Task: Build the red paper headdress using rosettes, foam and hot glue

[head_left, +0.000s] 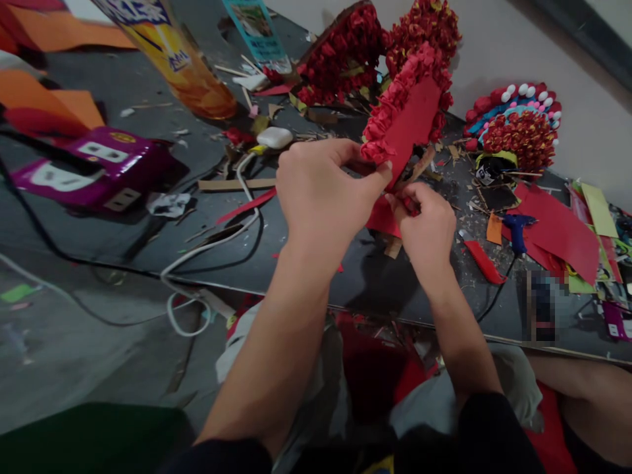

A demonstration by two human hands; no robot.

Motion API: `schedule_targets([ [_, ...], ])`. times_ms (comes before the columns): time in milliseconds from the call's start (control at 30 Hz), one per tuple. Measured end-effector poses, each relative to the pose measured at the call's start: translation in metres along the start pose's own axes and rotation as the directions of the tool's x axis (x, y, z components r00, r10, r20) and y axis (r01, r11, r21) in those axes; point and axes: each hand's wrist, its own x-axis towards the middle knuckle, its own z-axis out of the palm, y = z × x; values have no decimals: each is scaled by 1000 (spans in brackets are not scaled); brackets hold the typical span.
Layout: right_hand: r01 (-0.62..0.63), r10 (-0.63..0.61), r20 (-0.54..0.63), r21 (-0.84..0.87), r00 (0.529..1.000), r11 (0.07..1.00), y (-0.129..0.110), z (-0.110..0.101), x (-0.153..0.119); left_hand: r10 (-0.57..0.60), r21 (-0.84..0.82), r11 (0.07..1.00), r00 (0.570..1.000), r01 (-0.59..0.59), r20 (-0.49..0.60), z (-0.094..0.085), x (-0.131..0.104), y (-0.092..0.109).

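My left hand [328,191] is closed on a red paper craft piece [413,122], gripping it near its lower left edge. Crumpled red paper flowers [378,141] line the rim of this piece, while its middle is flat, smooth red. Close to its lower end, my right hand [427,227] has its fingers pinched together. A small bit of red paper [411,205] shows between them, partly hidden by the fingers. Below the hands, a red paper sheet [384,218] lies on the dark table [296,253].
More flower-covered pieces [340,56] stand behind. Left are a drink bottle [182,66], purple power strip [111,164] and white cable [212,247]. A red-handled cutter [484,262], blue glue gun [518,230] and red sheets [563,230] lie right. Another person's leg [587,388] shows at lower right.
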Motion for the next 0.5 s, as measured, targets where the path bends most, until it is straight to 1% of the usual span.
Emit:
schedule_targets([
  [67, 8, -8, -5, -5, 1000, 1000, 0, 2, 0, -8, -6, 1000, 1000, 8, 6, -1, 0, 1],
  [233, 52, -52, 6, -24, 999, 998, -1, 7, -9, -13, -34, 999, 998, 15, 65, -5, -1, 2],
  [400, 82, -83, -9, -76, 997, 994, 2, 7, -11, -7, -7, 1000, 999, 7, 52, -5, 0, 2],
  [500, 140, -150, -56, -149, 987, 979, 3, 6, -13, 0, -14, 1000, 999, 1, 52, -5, 0, 1],
])
